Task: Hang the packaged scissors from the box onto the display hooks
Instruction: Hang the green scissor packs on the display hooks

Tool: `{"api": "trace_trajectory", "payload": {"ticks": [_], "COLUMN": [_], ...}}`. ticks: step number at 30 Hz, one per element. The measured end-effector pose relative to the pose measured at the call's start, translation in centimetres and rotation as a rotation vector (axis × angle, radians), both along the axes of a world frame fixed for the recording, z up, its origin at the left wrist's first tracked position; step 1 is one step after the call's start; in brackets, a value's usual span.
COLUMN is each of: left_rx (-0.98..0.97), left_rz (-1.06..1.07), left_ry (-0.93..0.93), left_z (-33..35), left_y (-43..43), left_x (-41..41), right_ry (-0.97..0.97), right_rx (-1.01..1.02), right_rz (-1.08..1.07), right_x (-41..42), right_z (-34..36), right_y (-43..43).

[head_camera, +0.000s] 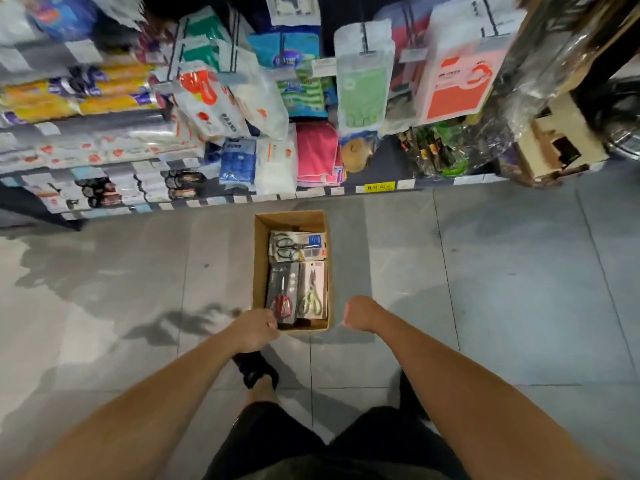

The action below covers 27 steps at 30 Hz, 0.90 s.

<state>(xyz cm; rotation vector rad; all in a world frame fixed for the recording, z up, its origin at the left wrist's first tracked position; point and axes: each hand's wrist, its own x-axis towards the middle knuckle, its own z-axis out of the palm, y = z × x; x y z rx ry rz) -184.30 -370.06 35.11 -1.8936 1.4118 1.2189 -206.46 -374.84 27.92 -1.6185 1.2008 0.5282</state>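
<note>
Box (259, 265) near left hand (254, 330), right hand (360, 311): both fisted.

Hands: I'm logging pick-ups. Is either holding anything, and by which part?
Right hand, a fist beside the box, holds nothing. Left hand curls over the box's near corner; whether it grips the rim cannot be told.
</note>
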Motion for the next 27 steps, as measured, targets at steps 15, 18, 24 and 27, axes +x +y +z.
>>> {"api": "trace_trajectory", "payload": {"ticks": [15,18,24,27], "left_rx": [0.087,0.102,0.096,0.075], "left_rz": [0.051,0.219,0.419,0.472], "left_ry": [0.209,0.215,0.259,0.281], "left_z": [-34.3,-41.2,-51.0,-53.0], "left_y": [-8.8,-8.1,-5.8,-5.1], "left_x": [8.8,8.8,10.3,11.2], "right_ry": [0.177,0.209,0.327,0.366], "right_rx": [0.079,0.038,0.059,0.138], "right_rz": [-0.545,-0.596,-0.695,-0.772], "right_x": [16.8,18.4,20.1,20.6], "right_z": [-28.1,-36.1,-48.4,-52.7], "right_y": [-2.2,-3.4,-4.7,-4.0]}}
